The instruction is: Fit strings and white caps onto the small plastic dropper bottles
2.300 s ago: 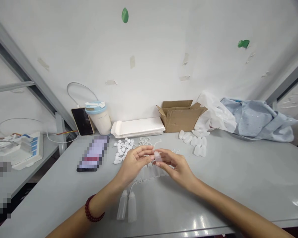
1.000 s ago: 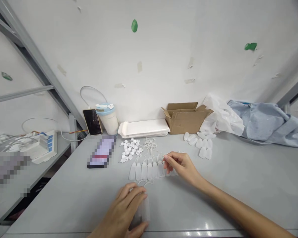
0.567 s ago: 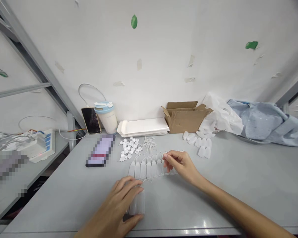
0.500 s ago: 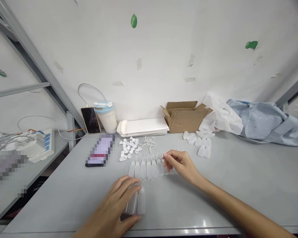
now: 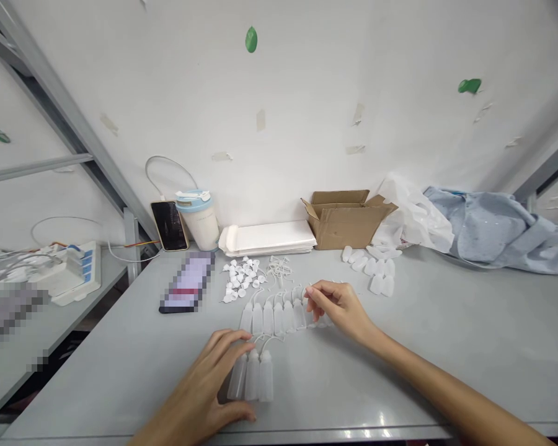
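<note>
Three translucent bottles [image 5: 252,376] with thin curved tubes lie side by side near the table's front. My left hand [image 5: 214,378] is spread around their left side, thumb below and fingers above, apart from one another. Behind them runs a row of similar bottles [image 5: 268,318] with curved tubes. Over the right part of that row is my right hand [image 5: 331,305], thumb and index finger pinched together; what they hold, if anything, is too small to make out. White caps [image 5: 240,279] and loose thin tubes [image 5: 279,267] lie behind the row. More bottles without tubes [image 5: 382,277] rest to the right.
Along the wall stand a phone [image 5: 170,225], a cup [image 5: 201,222], a white stack [image 5: 272,236], a cardboard box [image 5: 346,224], a plastic bag [image 5: 411,217] and blue cloth [image 5: 488,226]. Another phone [image 5: 186,291] lies at the table's left, a power strip [image 5: 81,275] beyond it.
My left hand has moved slightly left, uncovering more of the three front bottles. My right hand has hardly moved.
</note>
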A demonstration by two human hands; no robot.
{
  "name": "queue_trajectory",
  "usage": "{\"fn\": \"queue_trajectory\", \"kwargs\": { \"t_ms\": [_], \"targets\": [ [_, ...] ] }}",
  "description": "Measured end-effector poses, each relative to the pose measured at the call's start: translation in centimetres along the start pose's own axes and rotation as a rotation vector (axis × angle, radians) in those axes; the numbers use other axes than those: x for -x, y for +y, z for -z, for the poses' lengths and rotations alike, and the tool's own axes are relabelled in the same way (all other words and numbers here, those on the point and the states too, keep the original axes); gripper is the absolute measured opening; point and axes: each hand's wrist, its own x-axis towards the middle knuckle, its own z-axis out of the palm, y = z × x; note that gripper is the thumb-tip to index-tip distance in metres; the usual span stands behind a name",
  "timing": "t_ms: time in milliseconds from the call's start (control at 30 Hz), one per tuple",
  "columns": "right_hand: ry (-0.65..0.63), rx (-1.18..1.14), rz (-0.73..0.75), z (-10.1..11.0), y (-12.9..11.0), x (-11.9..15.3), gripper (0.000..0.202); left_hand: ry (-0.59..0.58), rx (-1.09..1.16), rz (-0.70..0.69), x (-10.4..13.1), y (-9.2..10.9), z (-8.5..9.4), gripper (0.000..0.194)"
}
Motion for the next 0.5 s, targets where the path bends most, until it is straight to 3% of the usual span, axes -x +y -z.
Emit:
{"fn": "queue_trajectory", "kwargs": {
  "t_ms": [100,233,367,500],
  "targets": [
    [0.001,0.01,0.006,0.1,0.1,0.0,0.035,-0.03,0.003,0.012,0.0,0.2,0.6,0.067],
    [0.032,0.17,0.106,0.6,0.8,-0.4,0.036,-0.026,-0.009,-0.002,-1.6,0.3,2.1,0.048],
    [0.114,0.39,0.196,2.1,2.3,-1.6,0.035,0.034,0.0,-0.05,-6.0,0.0,3.7,0.025],
    [0.198,0.607,0.241,4.5,4.5,-3.4,0.024,0.06,-0.054,0.024,-11.2,-0.1,3.6,0.023]
  ]
}}
